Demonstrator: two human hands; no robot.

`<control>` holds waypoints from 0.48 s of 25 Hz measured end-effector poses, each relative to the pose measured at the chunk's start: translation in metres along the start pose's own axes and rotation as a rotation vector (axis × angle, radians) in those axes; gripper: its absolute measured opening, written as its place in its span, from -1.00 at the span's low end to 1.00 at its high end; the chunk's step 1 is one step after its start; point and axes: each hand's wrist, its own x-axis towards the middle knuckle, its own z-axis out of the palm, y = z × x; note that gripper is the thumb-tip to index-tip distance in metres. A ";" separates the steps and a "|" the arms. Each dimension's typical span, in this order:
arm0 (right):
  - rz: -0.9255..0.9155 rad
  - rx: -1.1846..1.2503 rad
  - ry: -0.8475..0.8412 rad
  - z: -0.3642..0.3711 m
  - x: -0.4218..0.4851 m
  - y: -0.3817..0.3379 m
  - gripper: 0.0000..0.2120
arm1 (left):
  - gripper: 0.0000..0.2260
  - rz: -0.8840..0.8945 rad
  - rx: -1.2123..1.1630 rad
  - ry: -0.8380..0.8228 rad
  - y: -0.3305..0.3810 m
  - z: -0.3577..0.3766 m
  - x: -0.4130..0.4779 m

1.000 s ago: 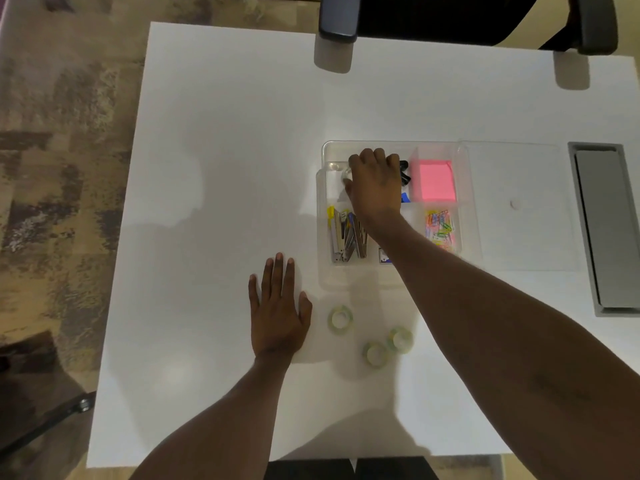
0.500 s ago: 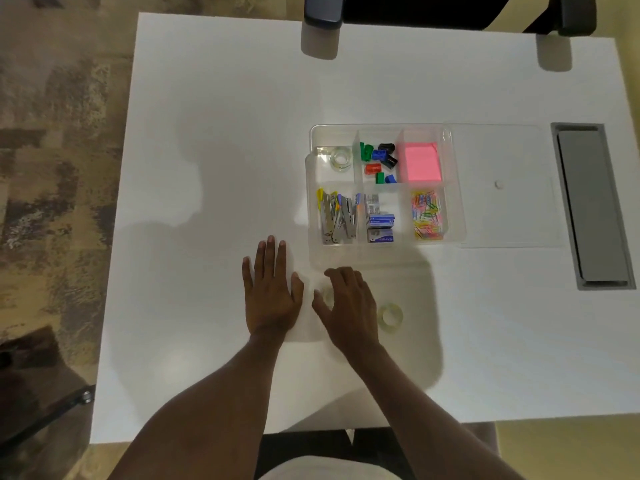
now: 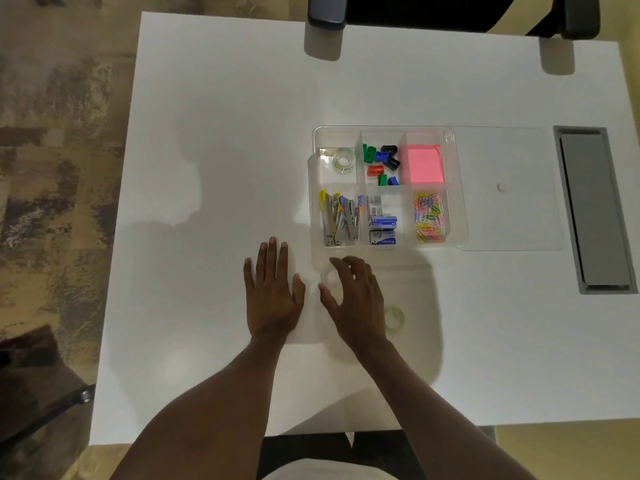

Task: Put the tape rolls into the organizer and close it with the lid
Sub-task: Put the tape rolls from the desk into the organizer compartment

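A clear organizer (image 3: 313,188) with several compartments stands open on the white table. One tape roll (image 3: 343,160) lies in its far left compartment. The clear lid (image 3: 519,216) lies flat right of the organizer, partly under it. My right hand (image 3: 356,299) is just in front of the organizer, thumb and fingers curled around a second tape roll (image 3: 329,276). Another tape roll (image 3: 394,318) lies on the table to the right of that hand. My left hand (image 3: 273,292) rests flat on the table, fingers spread, holding nothing.
The other compartments hold staple removers (image 3: 337,220), staple boxes (image 3: 382,226), paper clips (image 3: 429,218), pink sticky notes (image 3: 425,164) and small coloured sharpeners (image 3: 381,161). A grey cable hatch (image 3: 595,209) sits at the table's right. A chair (image 3: 450,12) stands beyond the far edge.
My right hand left one roll in the organizer's far left compartment, came back to the rolls on the table and closed its fingers around one. My left hand stayed put.
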 end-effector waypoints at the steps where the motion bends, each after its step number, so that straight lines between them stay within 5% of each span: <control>1: -0.012 0.036 0.047 -0.006 0.012 -0.004 -0.51 | -0.39 0.000 -0.002 0.002 0.000 0.000 0.000; 5: -0.064 0.214 0.213 -0.034 0.079 -0.015 -0.56 | -0.39 -0.007 0.008 -0.001 0.001 0.000 0.000; 12: 0.034 0.256 -0.023 -0.068 0.202 -0.018 -0.55 | -0.39 -0.011 -0.007 -0.016 0.001 0.001 0.001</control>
